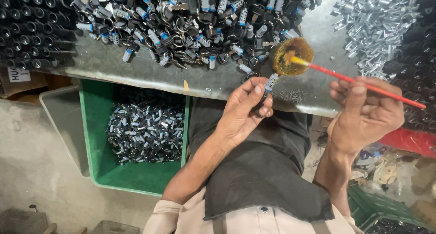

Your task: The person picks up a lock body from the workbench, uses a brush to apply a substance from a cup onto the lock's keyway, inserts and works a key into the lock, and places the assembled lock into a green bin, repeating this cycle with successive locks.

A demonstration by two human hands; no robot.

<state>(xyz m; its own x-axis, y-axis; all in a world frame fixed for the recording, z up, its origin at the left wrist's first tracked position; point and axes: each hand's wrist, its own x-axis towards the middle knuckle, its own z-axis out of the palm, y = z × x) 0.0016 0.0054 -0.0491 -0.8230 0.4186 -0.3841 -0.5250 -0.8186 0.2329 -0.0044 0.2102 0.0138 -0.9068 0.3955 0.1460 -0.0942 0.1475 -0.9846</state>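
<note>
While the left hand pinches a small silver-and-blue lock cylinder between thumb and fingertips, it holds that part upright just below the round amber glue pot, which sits near the front edge of the grey metal table. To the right of the pot, the right hand is closed around a thin red brush; the brush runs slantwise up to the pot, and its yellowish tip rests inside the amber mass. The two hands are well apart, one on each side below the pot. Behind the pot and to its left lies a big heap of black and blue lock parts with keys. Further right of the pot is a pile of bright silver metal pieces. Below the table edge, left of the pot, a green crate holds more cylinders. What looks like a scatter of tiny pins lies just under the pot, though they are too small to tell.
</note>
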